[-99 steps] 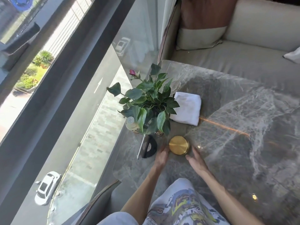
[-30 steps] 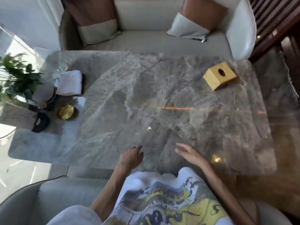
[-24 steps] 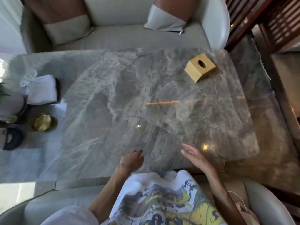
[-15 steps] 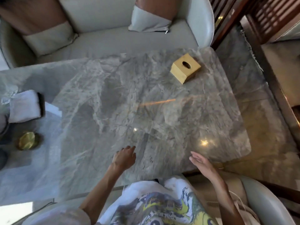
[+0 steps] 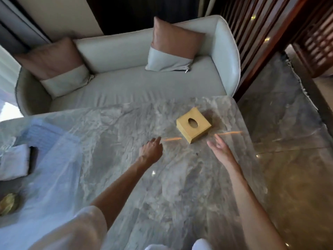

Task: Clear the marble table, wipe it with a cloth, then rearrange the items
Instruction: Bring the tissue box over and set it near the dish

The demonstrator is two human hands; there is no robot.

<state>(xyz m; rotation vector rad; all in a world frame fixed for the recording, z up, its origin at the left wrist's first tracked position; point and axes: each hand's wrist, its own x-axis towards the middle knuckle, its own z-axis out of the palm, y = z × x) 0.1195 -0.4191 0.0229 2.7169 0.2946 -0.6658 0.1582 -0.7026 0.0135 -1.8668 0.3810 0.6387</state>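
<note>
A pale grey curved sofa (image 5: 126, 83) with a smooth, leather-like shell is seen beyond the counter (image 5: 126, 186), whose polished grey marble top is veined in white and marked by bright reflections. Two cushions, each part brown satin and part grey fabric, are propped on the sofa: one cushion (image 5: 54, 67) at the left end, the other cushion (image 5: 173, 49) toward the right. A dark wooden slatted screen (image 5: 270, 33) is seen to the right, above a glossy stone floor (image 5: 288, 141).

A folded white cloth (image 5: 14, 162), soft and thick, is laid at the counter's left edge, well apart from both hands. A round brass-coloured lid (image 5: 8, 203) is partly cut off by the frame below it. A square gold tissue box (image 5: 193, 127) with an oval opening in its top is set near the far right corner, turned at an angle.

Both arms are stretched over the marble. The left hand (image 5: 151, 150) is held empty, fingers loosely curled, just short of the box's left side. The right hand (image 5: 221, 150) is spread flat and empty, near the box's right corner. Nothing is touched by either hand.
</note>
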